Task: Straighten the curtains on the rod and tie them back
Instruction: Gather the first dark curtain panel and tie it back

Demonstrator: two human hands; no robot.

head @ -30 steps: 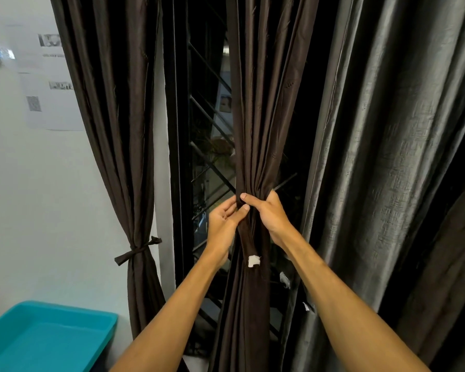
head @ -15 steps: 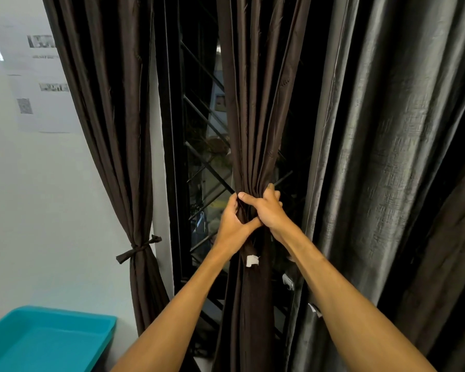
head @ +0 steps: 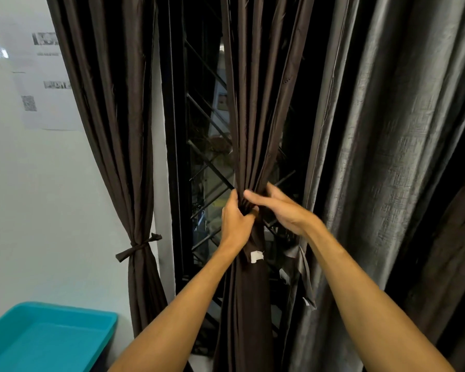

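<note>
The left hand [head: 235,224] gripped the gathered brown curtain [head: 253,116] from its left side, fingers curled round the bunch. The curtain's long axis ran straight up and down between the two hands, with its folds fanning out above them and a white tag [head: 256,256] just below. The right hand [head: 282,210] held the same bunch from the right, thumb across the front and fingers behind. No tie band could be made out. Any wrap would probably have to go crosswise at that pinch.
</note>
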